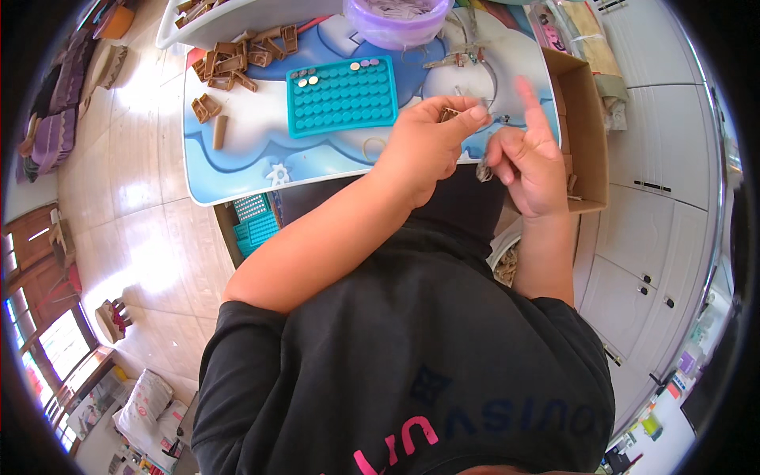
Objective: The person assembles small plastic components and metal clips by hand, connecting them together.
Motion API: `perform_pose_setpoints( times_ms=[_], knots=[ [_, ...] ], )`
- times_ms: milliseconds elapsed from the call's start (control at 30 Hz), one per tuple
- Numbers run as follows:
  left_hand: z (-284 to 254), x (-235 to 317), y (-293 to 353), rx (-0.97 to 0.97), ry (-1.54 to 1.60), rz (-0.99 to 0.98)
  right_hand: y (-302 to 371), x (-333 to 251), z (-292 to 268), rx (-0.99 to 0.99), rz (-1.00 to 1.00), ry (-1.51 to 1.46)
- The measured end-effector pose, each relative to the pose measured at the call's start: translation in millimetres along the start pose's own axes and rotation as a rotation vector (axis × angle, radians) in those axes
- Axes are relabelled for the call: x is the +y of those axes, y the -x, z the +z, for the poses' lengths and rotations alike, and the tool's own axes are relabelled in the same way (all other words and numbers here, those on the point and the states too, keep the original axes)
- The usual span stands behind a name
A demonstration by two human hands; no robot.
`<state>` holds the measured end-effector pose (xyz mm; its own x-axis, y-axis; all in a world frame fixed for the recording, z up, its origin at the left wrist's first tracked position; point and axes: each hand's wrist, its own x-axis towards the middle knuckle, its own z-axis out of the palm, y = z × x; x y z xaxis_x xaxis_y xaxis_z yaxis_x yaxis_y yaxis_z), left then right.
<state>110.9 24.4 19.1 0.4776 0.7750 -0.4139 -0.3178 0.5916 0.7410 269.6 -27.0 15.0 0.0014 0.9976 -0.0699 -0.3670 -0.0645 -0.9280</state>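
Note:
My left hand [423, 146] is closed over the right part of the table, its thumb and fingers pinched together. A small brownish piece [450, 114] shows between its fingers; its kind is too small to tell. Beside it, my right hand [532, 162] has the index finger stretched out and the other fingers curled in. A small shiny piece [484, 170] hangs at those curled fingertips, its shape unclear. Left of my hands lies a teal tray [342, 107] with rows of round bumps. Several small round discs, pale, grey and lilac, sit along its far rows.
Brown plastic pieces [229, 63] are heaped at the table's far left, near a brown cylinder [219, 132]. A purple tub [396, 28] and a white bin [214, 20] stand at the back. Small clear and metallic bits [467, 57] lie beyond my hands. A cardboard box [586, 134] stands right.

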Motion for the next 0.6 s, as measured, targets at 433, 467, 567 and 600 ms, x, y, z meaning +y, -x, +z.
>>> perform_pose_setpoints(
  times_ms=[433,467,567,600],
  knots=[
    [-53,0,39,0.018,0.128,-0.092,13,37,61,0.077,-0.424,0.805],
    [-54,1,42,0.020,0.129,-0.090,14,38,62,0.064,-0.456,0.834],
    [-56,3,49,0.076,0.132,-0.065,13,34,65,0.106,-0.435,0.812],
    [-58,4,52,0.074,0.094,-0.079,13,32,66,0.104,-0.433,0.812]
  ],
)
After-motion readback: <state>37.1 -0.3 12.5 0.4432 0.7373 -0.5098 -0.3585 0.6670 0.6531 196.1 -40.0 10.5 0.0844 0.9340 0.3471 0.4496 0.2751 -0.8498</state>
